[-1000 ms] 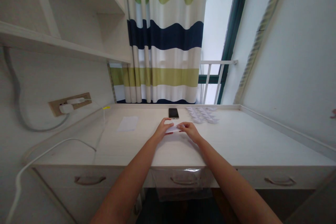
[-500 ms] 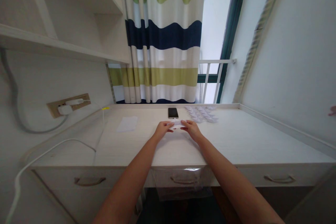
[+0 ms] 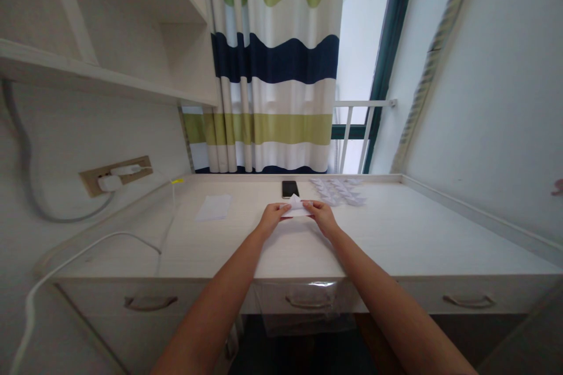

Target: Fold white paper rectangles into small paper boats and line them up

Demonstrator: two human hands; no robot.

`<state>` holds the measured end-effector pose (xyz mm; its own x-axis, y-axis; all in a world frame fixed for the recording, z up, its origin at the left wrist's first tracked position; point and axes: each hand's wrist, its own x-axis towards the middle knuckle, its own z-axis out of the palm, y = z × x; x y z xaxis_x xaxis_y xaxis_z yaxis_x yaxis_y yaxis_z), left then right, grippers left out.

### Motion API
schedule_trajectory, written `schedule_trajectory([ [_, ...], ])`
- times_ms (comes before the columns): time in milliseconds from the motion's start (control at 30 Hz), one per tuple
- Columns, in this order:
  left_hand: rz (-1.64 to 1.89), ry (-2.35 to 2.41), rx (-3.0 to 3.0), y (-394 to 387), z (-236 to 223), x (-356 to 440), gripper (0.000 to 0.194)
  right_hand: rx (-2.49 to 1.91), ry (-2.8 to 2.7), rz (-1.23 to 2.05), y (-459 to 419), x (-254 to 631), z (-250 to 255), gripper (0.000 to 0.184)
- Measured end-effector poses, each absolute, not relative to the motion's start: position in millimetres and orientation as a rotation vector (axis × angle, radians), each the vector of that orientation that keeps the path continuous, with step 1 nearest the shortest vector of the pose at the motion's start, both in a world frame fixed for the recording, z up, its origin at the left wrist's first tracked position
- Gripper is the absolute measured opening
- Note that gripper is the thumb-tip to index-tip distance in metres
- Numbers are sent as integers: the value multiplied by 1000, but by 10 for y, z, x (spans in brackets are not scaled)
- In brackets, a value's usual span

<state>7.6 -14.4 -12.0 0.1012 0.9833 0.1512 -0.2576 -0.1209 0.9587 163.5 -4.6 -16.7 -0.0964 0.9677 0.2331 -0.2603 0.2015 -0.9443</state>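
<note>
A small white piece of folded paper (image 3: 297, 209) is held between my two hands, above the middle of the desk. A pointed peak stands up at its top centre, and its lower edge is straight. My left hand (image 3: 272, 215) pinches the left end, thumb on the near face and fingers behind. On the right end, my right hand (image 3: 322, 215) grips in the same way. The fingers behind the paper are mostly hidden. Just beyond lies a dark phone (image 3: 290, 188), and several folded white paper pieces (image 3: 338, 192) lie in rows to its right.
A stack of white paper sheets (image 3: 214, 207) lies on the left of the white desk (image 3: 396, 234). A white cable (image 3: 105, 238) runs over the left edge. Clear plastic (image 3: 303, 304) hangs at the front, over the middle drawer. A shelf (image 3: 132, 79) juts out at upper left.
The paper was a flat narrow strip with the fingers below it; now it shows a pointed peak at the top and a wider face below. Both hands have stayed in nearly the same place.
</note>
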Motion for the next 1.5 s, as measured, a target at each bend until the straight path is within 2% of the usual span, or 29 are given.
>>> schedule_trajectory([
  [367, 1373, 819, 1193, -196, -87, 104, 27, -793, -1200, 1153, -34, 1632, -168, 35],
  [633, 1417, 846, 1286, -191, -89, 90, 45, -796, -1272, 1043, -49, 1609, -164, 40],
  [900, 1369, 981, 1344, -223, -94, 103, 36, -755, -1357, 1051, -82, 1600, -145, 35],
  [1033, 1391, 1022, 1426, -187, -108, 93, 27, -784, -1406, 1054, -95, 1580, -163, 40],
  [1400, 1438, 1065, 1558, -184, -108, 95, 28, -894, -1500, 986, -48, 1589, -216, 34],
  [1500, 1431, 1076, 1496, -167, -110, 68, 30, -877, -1416, 1076, -68, 1601, -177, 37],
])
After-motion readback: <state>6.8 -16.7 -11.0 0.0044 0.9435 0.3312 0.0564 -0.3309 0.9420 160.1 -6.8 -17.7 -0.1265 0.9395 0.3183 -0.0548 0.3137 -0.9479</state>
